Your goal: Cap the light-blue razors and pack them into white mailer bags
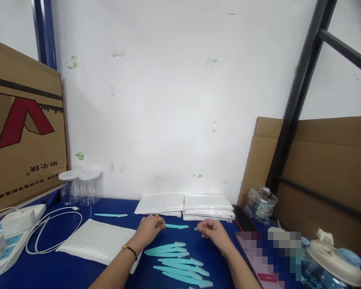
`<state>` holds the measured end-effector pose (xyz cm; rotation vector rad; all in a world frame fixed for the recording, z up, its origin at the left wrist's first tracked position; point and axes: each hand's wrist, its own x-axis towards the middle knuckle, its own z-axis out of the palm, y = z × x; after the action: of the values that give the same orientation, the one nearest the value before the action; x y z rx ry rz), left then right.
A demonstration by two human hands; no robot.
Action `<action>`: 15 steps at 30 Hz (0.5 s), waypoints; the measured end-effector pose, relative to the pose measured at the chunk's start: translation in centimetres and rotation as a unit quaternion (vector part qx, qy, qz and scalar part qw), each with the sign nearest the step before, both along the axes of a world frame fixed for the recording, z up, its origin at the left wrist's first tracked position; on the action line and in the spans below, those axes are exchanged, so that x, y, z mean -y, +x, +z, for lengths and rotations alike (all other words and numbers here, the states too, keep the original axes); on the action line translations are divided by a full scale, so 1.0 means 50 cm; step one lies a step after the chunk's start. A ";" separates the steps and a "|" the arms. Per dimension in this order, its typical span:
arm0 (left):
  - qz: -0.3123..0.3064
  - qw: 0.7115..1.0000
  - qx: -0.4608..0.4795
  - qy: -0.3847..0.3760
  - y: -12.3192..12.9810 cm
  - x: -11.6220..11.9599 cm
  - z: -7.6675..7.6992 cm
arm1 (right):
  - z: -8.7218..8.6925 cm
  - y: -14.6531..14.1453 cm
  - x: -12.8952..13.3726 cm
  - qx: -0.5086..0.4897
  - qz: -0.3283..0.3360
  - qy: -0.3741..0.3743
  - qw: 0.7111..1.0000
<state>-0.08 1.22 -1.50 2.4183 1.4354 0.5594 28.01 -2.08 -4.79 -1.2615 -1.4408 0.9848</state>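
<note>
My left hand (153, 229) pinches the handle end of a turquoise razor (177, 226), whose blade end points right. Closed fingertips of my right hand (211, 229) hold a small translucent piece (196, 228), just right of that razor and apart from it. Below and between my hands, several turquoise razors (183, 269) lie in a loose column on the blue table (222, 277). Another single razor (110, 215) rests at the left, behind a white padded packet (99, 241) that my left forearm partly covers.
Two stacks of white packets (161, 203) (209, 206) stand against the wall. Clear jars (90, 188), a white cable (37, 237) and a power strip (15, 241) are at left. A phone (255, 261), wrapped jar (261, 204) and lidded jug (333, 261) sit at right.
</note>
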 end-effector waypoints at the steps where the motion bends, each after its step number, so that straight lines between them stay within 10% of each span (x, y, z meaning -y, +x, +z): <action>1: 0.017 1.000 -0.007 -0.007 -0.012 -0.008 -0.005 | -0.004 0.010 -0.004 0.020 -0.012 0.001 1.000; 8: 0.053 0.999 0.011 0.003 -0.031 -0.012 -0.009 | 0.010 -0.004 0.006 0.248 -0.065 0.094 0.962; 15: -0.059 0.996 -0.031 -0.065 -0.001 0.037 0.009 | 0.042 -0.108 0.047 0.349 0.033 0.086 0.933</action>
<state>-0.12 -0.65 -1.05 2.4173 1.2979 0.3568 22.61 -4.42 -2.72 -1.5131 -2.0688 0.4330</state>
